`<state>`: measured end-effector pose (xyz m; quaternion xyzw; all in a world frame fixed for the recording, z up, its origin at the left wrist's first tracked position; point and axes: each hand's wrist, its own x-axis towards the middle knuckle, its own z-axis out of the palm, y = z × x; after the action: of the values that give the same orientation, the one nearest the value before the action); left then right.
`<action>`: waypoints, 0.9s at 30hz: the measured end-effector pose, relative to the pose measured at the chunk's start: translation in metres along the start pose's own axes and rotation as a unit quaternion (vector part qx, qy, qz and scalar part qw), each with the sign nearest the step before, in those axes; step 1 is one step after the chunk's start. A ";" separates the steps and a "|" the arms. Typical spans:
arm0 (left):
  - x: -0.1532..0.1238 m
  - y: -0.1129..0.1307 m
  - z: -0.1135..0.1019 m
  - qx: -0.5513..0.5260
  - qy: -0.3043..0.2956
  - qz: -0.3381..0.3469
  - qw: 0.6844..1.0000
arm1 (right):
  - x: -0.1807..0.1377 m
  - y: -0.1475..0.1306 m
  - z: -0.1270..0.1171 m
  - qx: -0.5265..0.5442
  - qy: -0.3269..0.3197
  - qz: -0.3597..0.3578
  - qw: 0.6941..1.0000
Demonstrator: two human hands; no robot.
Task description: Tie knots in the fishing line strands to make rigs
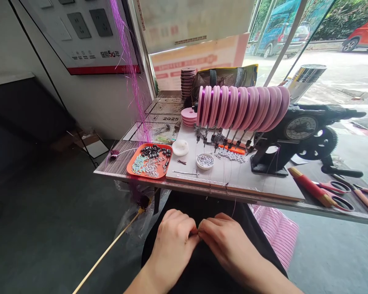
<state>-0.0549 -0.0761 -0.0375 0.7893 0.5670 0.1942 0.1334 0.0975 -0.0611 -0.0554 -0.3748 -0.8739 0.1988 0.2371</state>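
Note:
Above my lap, my left hand (176,237) and my right hand (222,239) meet with their fingertips pinched together. Whatever lies between the fingers is too small or hidden to make out. A fine thread (234,206) hangs from the table edge just above my right hand. On the white board (190,183) in front of me, a small white bowl (205,161) holds silvery beads. Behind it stands a winding machine with a row of pink spools (242,107) carrying purple thread; several weighted hooks (230,145) dangle under them.
An orange tray (130,173) of small metal fittings sits left of the board, beside a white lid (180,148). Scissors (337,194) and a red-handled tool (313,188) lie at the right. Purple strands (135,90) hang at left. A wooden stick (107,250) slants below the table.

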 end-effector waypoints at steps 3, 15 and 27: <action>0.005 0.000 -0.004 -0.025 -0.015 0.014 0.999 | 0.002 0.002 -0.007 0.071 -0.022 0.015 0.997; -0.010 -0.002 -0.010 -0.167 0.057 -0.040 0.984 | -0.003 0.000 -0.002 0.273 0.061 0.139 0.950; -0.007 -0.002 -0.006 -0.178 0.081 -0.045 0.980 | -0.004 -0.002 0.006 0.225 0.094 0.101 0.964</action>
<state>-0.0609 -0.0821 -0.0340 0.7085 0.5672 0.3489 0.2336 0.0954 -0.0664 -0.0602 -0.4149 -0.7378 0.3773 0.3757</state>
